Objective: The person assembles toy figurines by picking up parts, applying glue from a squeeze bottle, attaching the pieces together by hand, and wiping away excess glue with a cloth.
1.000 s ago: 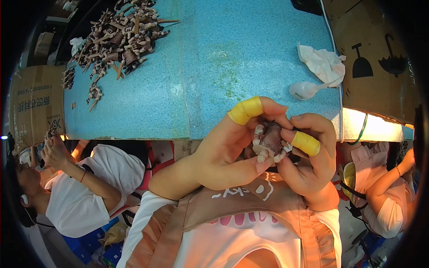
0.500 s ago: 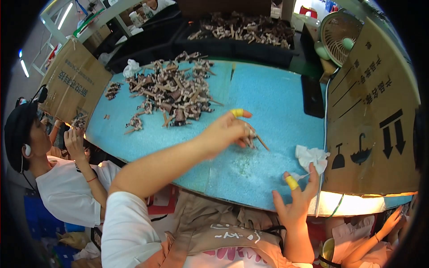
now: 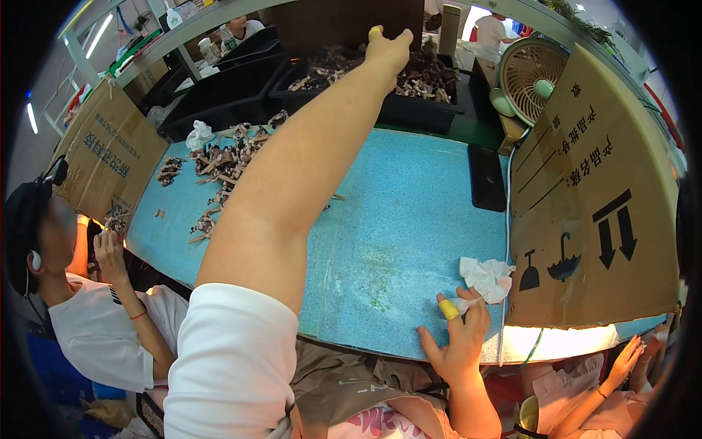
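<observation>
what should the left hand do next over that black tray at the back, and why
Probably lower the left hand and close its fingers on a few of the small brown parts in the black plastic tray. The arm is stretched out with the hand open just above that heap and holding nothing, while the right hand rests flat on the blue table's near edge beside a crumpled white tissue.

A: So where's everything sitting?

B: The table (image 3: 409,219) runs across the middle. The pile of small parts (image 3: 219,161) is on its far left, and a tray (image 3: 409,110) with more parts sits behind the table.

A: And the right side?

B: The cardboard sheet (image 3: 592,212) stands along the right edge, with the fan (image 3: 530,69) behind it. The crumpled tissue (image 3: 486,278) lies at the near right, just beside the right hand (image 3: 457,340) resting on the table edge. The left hand (image 3: 387,47) is over the tray.
</observation>
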`<action>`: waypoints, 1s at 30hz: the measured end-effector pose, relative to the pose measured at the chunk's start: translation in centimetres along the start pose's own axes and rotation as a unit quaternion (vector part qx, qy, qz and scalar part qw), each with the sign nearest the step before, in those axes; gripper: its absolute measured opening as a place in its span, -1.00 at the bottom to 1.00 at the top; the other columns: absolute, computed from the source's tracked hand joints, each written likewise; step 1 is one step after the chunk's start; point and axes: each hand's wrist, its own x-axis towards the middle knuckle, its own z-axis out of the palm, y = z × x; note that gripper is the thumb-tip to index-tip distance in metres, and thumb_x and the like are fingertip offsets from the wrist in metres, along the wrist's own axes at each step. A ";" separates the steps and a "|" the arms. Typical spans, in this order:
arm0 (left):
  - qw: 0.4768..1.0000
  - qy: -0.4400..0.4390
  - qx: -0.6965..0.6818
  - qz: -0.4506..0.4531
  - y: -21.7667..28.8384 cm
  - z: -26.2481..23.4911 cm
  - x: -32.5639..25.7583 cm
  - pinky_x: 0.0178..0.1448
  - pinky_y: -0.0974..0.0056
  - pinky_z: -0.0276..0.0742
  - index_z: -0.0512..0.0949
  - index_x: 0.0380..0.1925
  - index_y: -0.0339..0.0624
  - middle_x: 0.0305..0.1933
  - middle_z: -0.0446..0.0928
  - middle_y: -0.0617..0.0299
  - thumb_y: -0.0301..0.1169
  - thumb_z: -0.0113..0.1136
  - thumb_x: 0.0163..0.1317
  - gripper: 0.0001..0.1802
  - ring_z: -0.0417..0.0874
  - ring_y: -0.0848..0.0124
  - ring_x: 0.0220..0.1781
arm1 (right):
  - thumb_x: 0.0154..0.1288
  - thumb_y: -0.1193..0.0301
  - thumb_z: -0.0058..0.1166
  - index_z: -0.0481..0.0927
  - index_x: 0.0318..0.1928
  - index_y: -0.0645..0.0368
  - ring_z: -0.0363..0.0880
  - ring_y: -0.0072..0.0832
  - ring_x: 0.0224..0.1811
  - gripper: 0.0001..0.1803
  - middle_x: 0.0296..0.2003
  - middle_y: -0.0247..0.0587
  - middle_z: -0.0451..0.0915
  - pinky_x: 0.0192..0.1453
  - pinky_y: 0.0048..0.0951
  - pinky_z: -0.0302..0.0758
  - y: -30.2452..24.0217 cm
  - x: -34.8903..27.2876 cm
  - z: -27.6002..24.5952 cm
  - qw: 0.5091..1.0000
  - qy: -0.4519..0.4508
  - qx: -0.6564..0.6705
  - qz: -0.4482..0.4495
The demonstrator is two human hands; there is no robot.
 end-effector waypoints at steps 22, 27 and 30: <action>0.735 -0.093 0.655 0.151 -3.1 -16.2 -25.4 0.17 0.03 0.22 0.35 0.01 -0.15 0.21 0.15 -0.16 -0.43 0.20 -0.03 -0.48 0.28 -0.13 0.13 | -0.07 0.70 -0.07 0.57 -0.17 0.16 0.44 -0.08 -0.16 -0.61 -0.15 0.10 0.40 -0.10 -0.24 0.39 0.4 -0.8 0.9 0.995 0.008 0.097 0.002; 0.748 -0.080 0.619 0.223 -3.0 -16.3 -25.7 0.15 0.06 0.25 0.47 -0.12 -0.11 0.14 0.26 -0.09 -0.50 0.20 -0.05 -0.61 0.32 -0.06 0.10 | 0.06 0.68 -0.05 0.35 0.05 0.28 0.47 -0.20 -0.14 -0.54 -0.14 0.13 0.42 -0.08 -0.32 0.40 1.0 -2.3 1.6 0.984 0.064 0.167 0.018; 0.741 -0.076 0.618 0.253 -1.8 -15.9 -26.6 0.11 0.14 0.31 0.45 -0.11 -0.16 0.13 0.29 -0.02 -0.50 0.19 0.00 -0.62 0.37 0.10 0.09 | 0.10 0.61 0.02 0.15 0.14 0.39 0.47 -0.39 -0.14 -0.42 -0.11 0.06 0.47 -0.06 -0.44 0.41 0.1 -2.9 0.7 0.943 0.104 0.299 0.105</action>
